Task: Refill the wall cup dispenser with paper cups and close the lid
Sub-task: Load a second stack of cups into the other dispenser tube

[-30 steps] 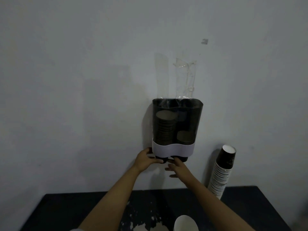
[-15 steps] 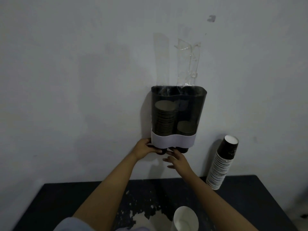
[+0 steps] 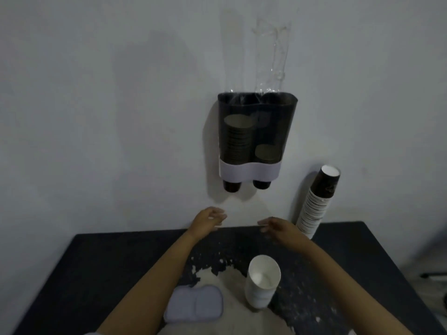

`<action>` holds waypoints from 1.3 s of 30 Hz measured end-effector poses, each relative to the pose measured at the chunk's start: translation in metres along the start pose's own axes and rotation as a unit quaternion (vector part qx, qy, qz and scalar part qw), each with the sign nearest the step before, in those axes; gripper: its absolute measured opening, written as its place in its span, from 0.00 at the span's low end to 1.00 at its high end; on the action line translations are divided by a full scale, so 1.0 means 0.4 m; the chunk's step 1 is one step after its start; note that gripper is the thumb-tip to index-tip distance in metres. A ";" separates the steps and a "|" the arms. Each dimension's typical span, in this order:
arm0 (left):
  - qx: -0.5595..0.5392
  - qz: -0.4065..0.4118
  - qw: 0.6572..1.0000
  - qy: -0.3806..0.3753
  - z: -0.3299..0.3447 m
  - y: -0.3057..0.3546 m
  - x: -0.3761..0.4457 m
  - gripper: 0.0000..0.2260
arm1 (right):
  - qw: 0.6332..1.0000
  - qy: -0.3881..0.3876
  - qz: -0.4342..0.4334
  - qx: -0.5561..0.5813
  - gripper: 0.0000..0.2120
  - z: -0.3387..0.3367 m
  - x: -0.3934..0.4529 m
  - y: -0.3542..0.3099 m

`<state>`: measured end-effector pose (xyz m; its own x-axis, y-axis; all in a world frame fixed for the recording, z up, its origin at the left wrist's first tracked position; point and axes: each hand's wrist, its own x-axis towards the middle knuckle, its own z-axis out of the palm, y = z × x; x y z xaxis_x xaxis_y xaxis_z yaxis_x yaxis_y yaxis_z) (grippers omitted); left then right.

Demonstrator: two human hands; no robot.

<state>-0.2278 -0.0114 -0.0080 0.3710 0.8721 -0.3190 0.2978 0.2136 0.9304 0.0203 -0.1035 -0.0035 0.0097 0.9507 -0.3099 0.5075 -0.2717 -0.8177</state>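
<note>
Hovering empty w/ fingers loosely spread, left hand [image 3: 209, 220] and right hand [image 3: 278, 227] sit below wall dispenser [image 3: 256, 134]. Paper cup stack [image 3: 316, 204] leans on wall at tabletop [image 3: 96, 267] rear: probably light, crushable; grip mid-stack. Lid [image 3: 193, 308] lies near: likely stiff plastic.

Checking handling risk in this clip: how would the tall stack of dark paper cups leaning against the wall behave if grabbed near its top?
The tall stack of dark paper cups leans on the wall, so it would probably topple or slide if nudged. Nested cups may separate when lifted from the top. It likely feels light.
</note>
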 end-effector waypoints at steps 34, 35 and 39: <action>0.006 0.320 0.947 -0.014 0.174 0.409 -0.227 0.24 | 0.963 0.167 -0.205 0.060 0.36 -0.248 -0.304 -0.442; 0.004 0.336 0.942 -0.012 0.172 0.454 -0.235 0.22 | 0.958 0.183 -0.215 0.046 0.35 -0.273 -0.315 -0.478; 0.004 0.394 0.919 0.006 0.142 0.624 -0.262 0.19 | 0.938 0.238 -0.253 -0.003 0.36 -0.370 -0.342 -0.622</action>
<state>-0.1423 -0.0747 0.2472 0.4641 0.7595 0.4558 -0.0520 -0.4903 0.8700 0.0204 -0.1438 0.3141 0.1494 0.9171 0.3695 0.5554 0.2313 -0.7988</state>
